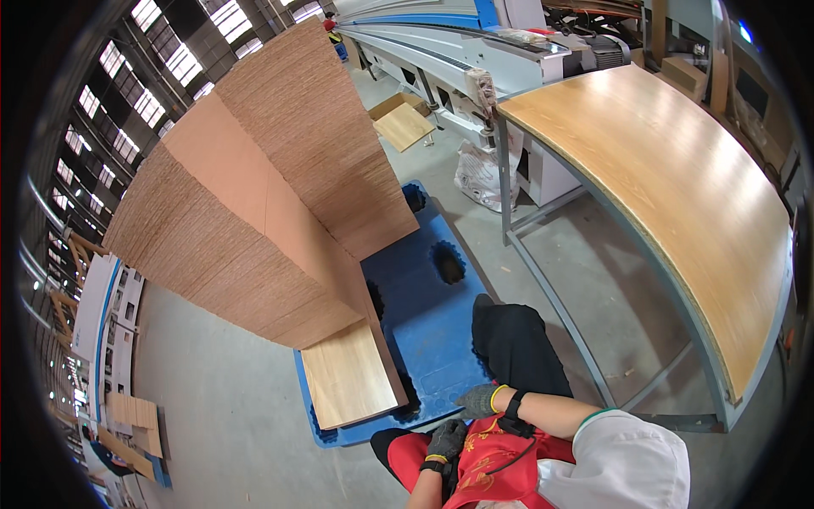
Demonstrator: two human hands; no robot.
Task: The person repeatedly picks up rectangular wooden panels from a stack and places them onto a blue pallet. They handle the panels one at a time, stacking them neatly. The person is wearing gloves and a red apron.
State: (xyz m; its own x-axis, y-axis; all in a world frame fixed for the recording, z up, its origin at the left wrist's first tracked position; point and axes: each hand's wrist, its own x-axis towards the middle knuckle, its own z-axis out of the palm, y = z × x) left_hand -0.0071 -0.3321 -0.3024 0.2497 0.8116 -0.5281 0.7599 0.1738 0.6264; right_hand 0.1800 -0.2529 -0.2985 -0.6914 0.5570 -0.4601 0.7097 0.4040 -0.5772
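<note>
My left hand [447, 439], in a dark grey work glove, is at the front of my red apron [493, 454]. Just beyond it and to the right, my right hand [481, 400], gloved alike with a yellow cuff, lies at the apron's upper edge beside my dark trouser leg. The fingers of both hands are bunched low and small in view, and no object shows in them. Ahead is a blue plastic pallet [441, 335]. Tall stacks of brown-edged boards [229, 237] stand on it. A low pile topped by a light wood-grain panel [349, 373] lies at its near left corner.
A grey metal-framed table with a wood-grain top [661, 161] stands on the right. Behind are a long white machine [441, 64], a plastic-wrapped bundle [483, 174] and a loose panel [403, 127] on a carton. More boards [136, 424] lie far left. Another person [337, 42] is far off.
</note>
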